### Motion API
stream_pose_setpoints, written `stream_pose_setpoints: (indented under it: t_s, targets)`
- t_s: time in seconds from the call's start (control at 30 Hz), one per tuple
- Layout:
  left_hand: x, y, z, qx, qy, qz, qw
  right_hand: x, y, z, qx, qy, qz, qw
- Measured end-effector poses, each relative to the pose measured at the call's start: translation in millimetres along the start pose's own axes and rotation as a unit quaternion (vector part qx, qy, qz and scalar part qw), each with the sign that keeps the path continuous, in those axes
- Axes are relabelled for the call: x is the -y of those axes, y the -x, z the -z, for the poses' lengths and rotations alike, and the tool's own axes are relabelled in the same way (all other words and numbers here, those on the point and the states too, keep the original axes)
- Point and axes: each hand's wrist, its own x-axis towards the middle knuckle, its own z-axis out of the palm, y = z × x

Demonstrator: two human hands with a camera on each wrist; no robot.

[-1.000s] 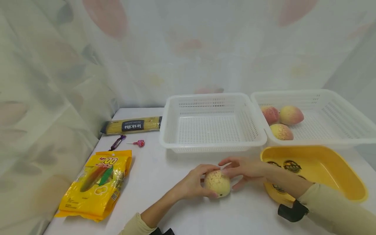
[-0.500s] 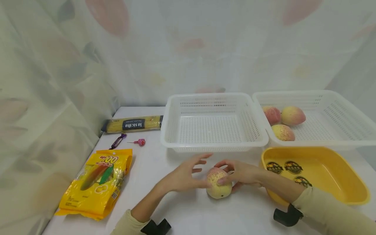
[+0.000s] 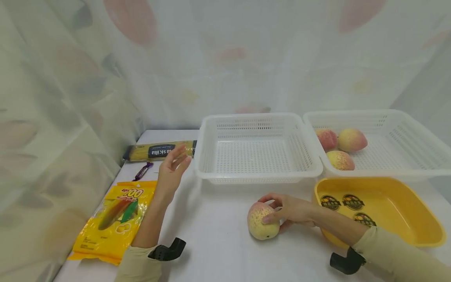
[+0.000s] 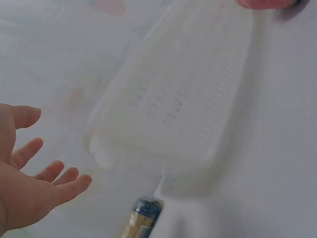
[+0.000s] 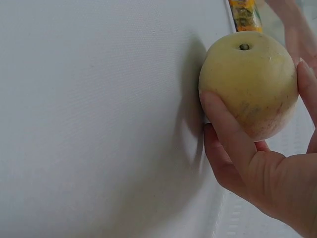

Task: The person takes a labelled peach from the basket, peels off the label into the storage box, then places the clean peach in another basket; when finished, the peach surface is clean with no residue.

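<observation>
A white tabletop point(image 3: 218, 235) is lying before a pale leaf-patterned curtain. The right hand point(image 3: 290, 209) is curling its fingers round a yellowish, red-speckled peach point(image 3: 262, 220) resting near the empty white perforated plastic basket point(image 3: 257, 147). The left hand point(image 3: 172, 170) is hovering with fingers spread, holding nothing, near the long yellow spaghetti packet point(image 3: 158, 150).

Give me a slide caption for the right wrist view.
Right hand grips a yellow peach on the white table.

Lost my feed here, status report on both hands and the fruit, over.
Right hand grips peach on table. Left hand open, raised near pasta pack, holding nothing. Empty white basket just behind peach, nothing between.
</observation>
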Motion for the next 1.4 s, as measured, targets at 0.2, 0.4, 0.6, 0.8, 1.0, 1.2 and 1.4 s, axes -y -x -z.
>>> stream_pose_setpoints:
  t_s: [0.2,0.4,0.6,0.8,1.0,1.2,1.4]
  targets:
    - [31.0,-5.4,-7.3,0.091,0.050,0.041,0.9937,-2,1,0,0.001,-0.009,0.000,1.000]
    - [33.7,-3.4,-16.7,0.121,0.040,0.044,0.9908,-1,2,0,0.002,-0.010,0.003,1.000]
    - [35.3,-2.5,-19.0,0.113,0.029,0.054,0.9917,-3,2,0,0.001,-0.013,0.007,1.000]
    - [35.0,-2.1,-18.3,0.112,0.034,0.051,0.9919,-3,3,6,-0.009,-0.024,0.012,1.000]
    - [34.6,-2.9,-18.7,0.108,0.039,0.056,0.9917,20,26,28,0.019,-0.019,0.061,0.998]
    - [34.7,-3.7,-17.7,0.106,0.050,0.065,0.9909,53,64,65,0.001,0.024,0.125,0.992]
    - [35.7,-2.7,-16.1,0.110,0.056,0.061,0.9904,68,93,122,-0.065,0.046,0.165,0.983]
